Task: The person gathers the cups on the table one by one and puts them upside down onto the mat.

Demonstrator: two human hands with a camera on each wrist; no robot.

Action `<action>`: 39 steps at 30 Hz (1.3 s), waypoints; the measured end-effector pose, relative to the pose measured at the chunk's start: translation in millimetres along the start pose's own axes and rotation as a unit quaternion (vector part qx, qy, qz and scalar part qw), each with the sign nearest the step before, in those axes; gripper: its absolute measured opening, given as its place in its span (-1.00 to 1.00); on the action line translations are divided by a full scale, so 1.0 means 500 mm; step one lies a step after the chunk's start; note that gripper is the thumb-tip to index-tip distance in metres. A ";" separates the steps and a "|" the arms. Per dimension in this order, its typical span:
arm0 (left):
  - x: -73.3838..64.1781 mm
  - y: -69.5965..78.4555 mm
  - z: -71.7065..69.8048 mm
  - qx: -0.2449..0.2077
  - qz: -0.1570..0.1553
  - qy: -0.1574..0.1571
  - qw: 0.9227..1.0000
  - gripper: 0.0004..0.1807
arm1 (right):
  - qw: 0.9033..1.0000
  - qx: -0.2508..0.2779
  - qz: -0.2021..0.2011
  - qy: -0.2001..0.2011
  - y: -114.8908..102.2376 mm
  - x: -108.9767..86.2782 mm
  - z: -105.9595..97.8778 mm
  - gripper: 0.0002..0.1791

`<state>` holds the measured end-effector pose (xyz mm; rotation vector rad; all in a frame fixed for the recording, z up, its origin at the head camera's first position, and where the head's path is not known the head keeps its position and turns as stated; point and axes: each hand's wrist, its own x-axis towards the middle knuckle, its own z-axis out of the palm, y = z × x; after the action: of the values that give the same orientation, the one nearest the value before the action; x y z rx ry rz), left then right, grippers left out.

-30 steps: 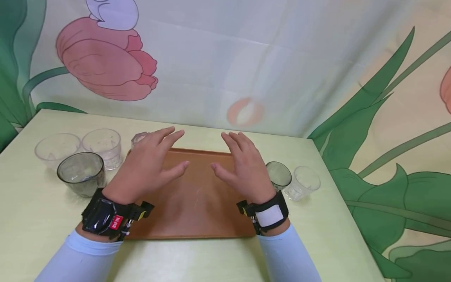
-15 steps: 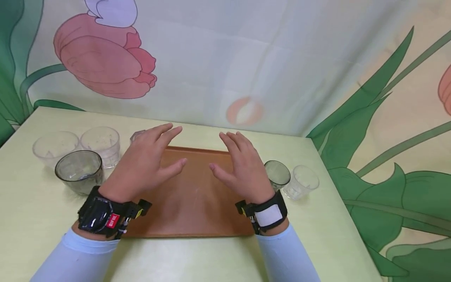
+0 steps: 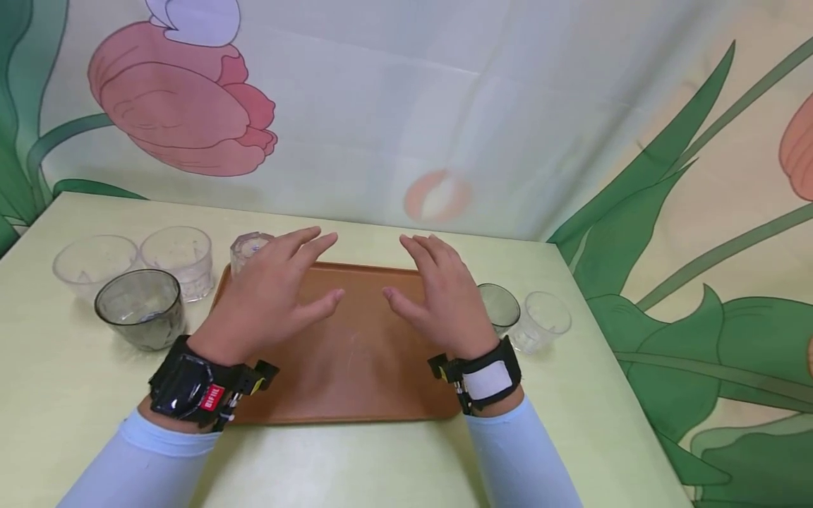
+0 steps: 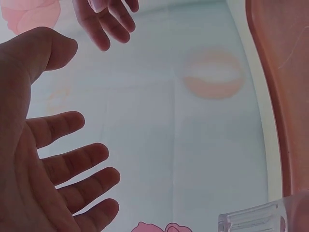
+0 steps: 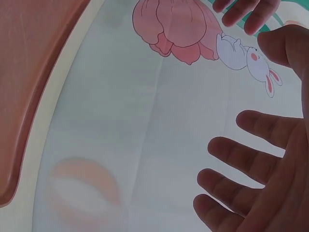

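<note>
Both hands hover over a brown tray (image 3: 352, 374), palms facing each other with a gap between them. The left hand (image 3: 267, 289) is over the tray's left part, fingers spread and holding nothing. Over the right part is the right hand (image 3: 444, 300), its fingers also spread and bare. A clear faceted glass (image 3: 246, 248) shows partly behind the left hand; the left wrist view catches a clear glass (image 4: 253, 218) at its lower edge. Nearest the right hand stands a smoky grey glass (image 3: 500, 307), partly covered by it, with a clear glass (image 3: 543, 321) beside that.
On the pale table (image 3: 336, 466), left of the tray, stand a wide clear glass (image 3: 95, 264), another clear glass (image 3: 181, 257) and a large smoky grey glass (image 3: 141, 310). A printed cloth backdrop (image 3: 356, 106) with flowers rises behind the table and along its right side.
The hands keep the same pose over the tray, with only a slight shift. The whole scene drifts a little left and up in the head view; more of the faceted glass shows.
</note>
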<state>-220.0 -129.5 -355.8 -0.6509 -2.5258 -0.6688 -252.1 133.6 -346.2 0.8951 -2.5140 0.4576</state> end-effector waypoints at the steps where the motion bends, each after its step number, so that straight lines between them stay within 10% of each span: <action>1: 0.000 0.001 0.002 -0.001 0.002 -0.001 1.000 -0.23 | 1.000 -0.002 0.002 -0.002 0.004 -0.001 0.001 -0.23; 39: 0.006 0.041 0.062 -0.021 0.057 -0.040 0.997 -0.23 | 0.991 -0.053 0.104 -0.063 0.164 -0.125 -0.049 -0.29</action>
<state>-220.2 -95.7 -371.4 -0.8455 -2.5315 -0.6704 -255.6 237.0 -369.4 0.6437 -2.7332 0.3361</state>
